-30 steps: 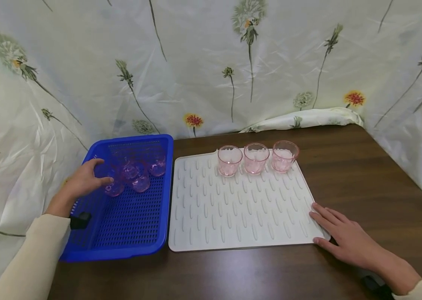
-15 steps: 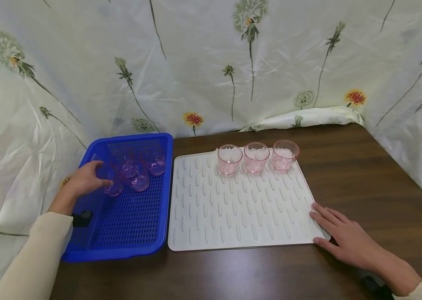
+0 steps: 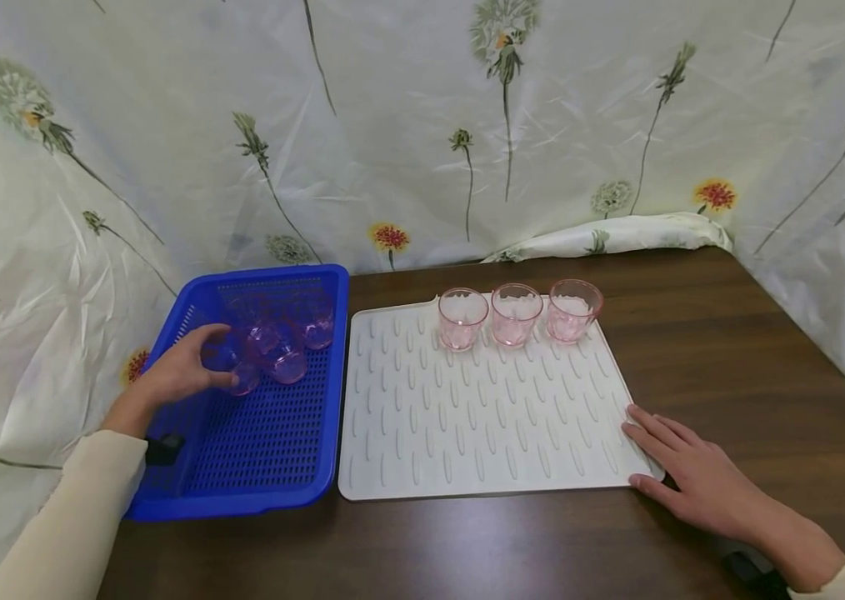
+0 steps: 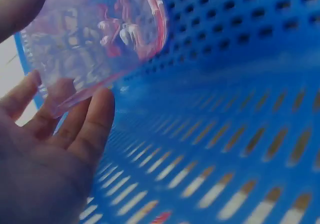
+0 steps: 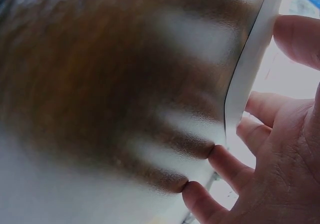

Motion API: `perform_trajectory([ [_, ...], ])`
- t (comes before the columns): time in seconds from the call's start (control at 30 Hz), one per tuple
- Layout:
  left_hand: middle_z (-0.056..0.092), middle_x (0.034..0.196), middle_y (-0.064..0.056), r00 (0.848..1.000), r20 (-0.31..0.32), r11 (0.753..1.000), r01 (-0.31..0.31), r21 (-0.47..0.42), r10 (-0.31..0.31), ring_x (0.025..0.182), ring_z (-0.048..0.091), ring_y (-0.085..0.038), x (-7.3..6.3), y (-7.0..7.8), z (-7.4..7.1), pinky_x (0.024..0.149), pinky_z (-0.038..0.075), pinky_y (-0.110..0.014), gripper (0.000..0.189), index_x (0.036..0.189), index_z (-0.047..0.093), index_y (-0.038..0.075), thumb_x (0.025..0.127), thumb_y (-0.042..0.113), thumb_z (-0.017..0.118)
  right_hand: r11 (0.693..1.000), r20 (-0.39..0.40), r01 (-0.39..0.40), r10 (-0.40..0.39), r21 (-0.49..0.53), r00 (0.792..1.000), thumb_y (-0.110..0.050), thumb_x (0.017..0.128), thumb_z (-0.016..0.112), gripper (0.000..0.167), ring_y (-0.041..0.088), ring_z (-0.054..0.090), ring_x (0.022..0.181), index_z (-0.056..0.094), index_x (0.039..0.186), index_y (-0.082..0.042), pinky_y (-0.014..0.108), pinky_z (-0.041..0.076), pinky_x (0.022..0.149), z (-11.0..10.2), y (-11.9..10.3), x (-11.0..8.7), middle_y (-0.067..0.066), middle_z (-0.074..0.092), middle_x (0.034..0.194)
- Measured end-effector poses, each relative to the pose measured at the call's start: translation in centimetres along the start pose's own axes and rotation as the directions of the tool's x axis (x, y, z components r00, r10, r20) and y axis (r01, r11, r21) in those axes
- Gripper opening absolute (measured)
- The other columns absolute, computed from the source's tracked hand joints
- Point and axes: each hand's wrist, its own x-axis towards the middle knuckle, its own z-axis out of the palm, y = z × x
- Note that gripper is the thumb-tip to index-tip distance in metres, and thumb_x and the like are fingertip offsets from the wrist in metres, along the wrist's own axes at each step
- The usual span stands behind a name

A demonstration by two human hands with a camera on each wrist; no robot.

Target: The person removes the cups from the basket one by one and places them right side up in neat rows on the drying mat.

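Inside the blue plastic basket at the left, my left hand holds a clear pink drinking glass between thumb and fingers. The left wrist view has this pink glass tilted on its side, thumb above and fingers below. Several more pink glasses lie close beside it, partly overlapping. My right hand rests with spread, extended fingers on the near right corner of the white ridged mat. In the right wrist view, fingertips touch the mat's edge and the table.
Three pink glasses stand upright in a row along the mat's far edge. Basket and mat sit side by side on a dark wooden table. A flowered curtain hangs behind the table and along both sides.
My left hand has moved slightly right and closed in on the glass in the basket, which has shifted a little right. My right hand stays on the mat's corner.
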Motion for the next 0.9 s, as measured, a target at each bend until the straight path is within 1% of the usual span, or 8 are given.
perform_trajectory([
  [0.1,0.036,0.147,-0.037,1.0,0.002,0.997,-0.02,-0.08,0.021,0.132,0.038,-0.056,0.0,-0.5,0.3,0.102,0.04,-0.067,0.085,0.151,0.025,-0.006,0.085,0.014,0.076,1.0,-0.004,0.007,-0.007,0.001,1.0,-0.042,0.086,0.073,0.069,0.034,0.044,0.13,0.05,0.144,-0.012,0.063,0.048,0.081,0.1,0.1,0.0,0.002,0.035,0.161],
  [0.23,0.033,0.147,-0.038,0.999,-0.001,0.982,-0.04,-0.184,0.041,0.133,0.036,-0.055,0.1,-0.7,0.6,0.104,0.039,-0.066,0.086,0.148,0.019,-0.009,0.086,0.01,0.075,1.0,-0.01,0.018,-0.018,0.005,1.0,-0.041,0.086,0.074,0.07,0.033,0.044,0.129,0.05,0.144,-0.012,0.062,0.049,0.081,0.1,0.2,0.0,0.003,0.036,0.161],
  [0.37,0.033,0.147,-0.039,0.999,-0.013,0.962,-0.033,-0.271,0.031,0.134,0.037,-0.055,0.4,-1.0,1.0,0.106,0.042,-0.063,0.087,0.145,0.012,-0.01,0.086,0.005,0.073,1.0,-0.017,0.022,-0.022,0.004,1.0,-0.041,0.085,0.074,0.07,0.033,0.044,0.129,0.05,0.144,-0.011,0.062,0.049,0.081,0.1,0.2,0.0,0.003,0.037,0.16],
  [0.4,0.033,0.148,-0.039,1.0,-0.011,0.956,-0.029,-0.293,0.027,0.135,0.036,-0.055,0.5,-1.1,1.1,0.105,0.045,-0.058,0.087,0.144,0.011,-0.01,0.086,0.004,0.073,1.0,-0.016,0.022,-0.021,0.003,1.0,-0.042,0.085,0.074,0.07,0.033,0.044,0.129,0.05,0.144,-0.011,0.062,0.049,0.081,0.2,0.2,0.0,0.004,0.037,0.16],
  [0.43,0.034,0.148,-0.038,1.0,-0.009,0.951,-0.026,-0.307,0.025,0.135,0.037,-0.054,0.6,-1.2,1.2,0.105,0.046,-0.057,0.086,0.144,0.011,-0.009,0.086,0.004,0.073,1.0,-0.014,0.02,-0.02,0.003,1.0,-0.042,0.086,0.074,0.07,0.033,0.044,0.129,0.05,0.144,-0.012,0.062,0.049,0.081,0.2,0.3,0.0,0.003,0.037,0.16],
  [0.6,0.035,0.151,-0.036,0.999,0.026,0.937,-0.012,-0.349,0.022,0.139,0.036,-0.052,1.0,-1.6,1.4,0.103,0.049,-0.044,0.086,0.146,0.011,-0.007,0.088,0.006,0.072,1.0,-0.021,0.025,-0.025,0.0,0.999,-0.042,0.085,0.074,0.07,0.033,0.044,0.129,0.05,0.144,-0.012,0.062,0.048,0.08,0.3,0.4,0.0,0.002,0.035,0.161],
  [0.77,0.036,0.151,-0.035,0.999,0.032,0.936,-0.009,-0.352,0.022,0.139,0.037,-0.051,1.2,-1.7,1.7,0.105,0.048,-0.048,0.087,0.148,0.011,-0.007,0.088,0.007,0.073,0.999,-0.033,0.033,-0.033,-0.002,0.999,-0.041,0.085,0.075,0.07,0.033,0.045,0.129,0.051,0.143,-0.011,0.061,0.049,0.081,0.5,0.5,0.1,0.001,0.035,0.161],
  [0.9,0.035,0.151,-0.035,0.999,0.043,0.933,-0.007,-0.361,0.024,0.139,0.036,-0.052,1.4,-1.5,2.0,0.109,0.042,-0.059,0.089,0.149,0.011,-0.007,0.088,0.009,0.073,1.0,-0.014,0.023,-0.023,0.001,1.0,-0.042,0.085,0.074,0.07,0.033,0.044,0.129,0.05,0.144,-0.011,0.063,0.048,0.082,0.4,0.5,0.1,0.002,0.035,0.161],
])
